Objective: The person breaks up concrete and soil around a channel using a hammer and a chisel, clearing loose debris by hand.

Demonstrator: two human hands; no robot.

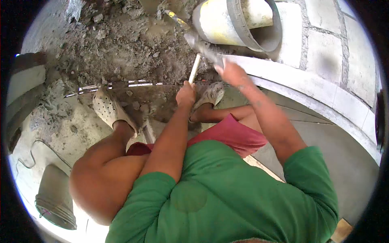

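My left hand [186,95] is closed around the lower end of a pale, narrow strip [195,69]. The strip points up and away over the grey rubble. To its right, my right hand [235,74] grips a long grey tool [204,49], smeared by motion, so its exact kind does not show. A yellow and dark piece like a handle [177,19] lies in line with its far end; I cannot tell whether the two are joined. The tool passes just beyond the strip's tip, beside a pale tiled edge [279,77].
A white bucket [216,22] lies on its side with another container inside. Loose rubble and mortar [121,52] spread ahead of my clogs [111,109]. Block wall [324,52] stands at the right. A grey bucket [54,194] and a thin cable [34,152] are at lower left.
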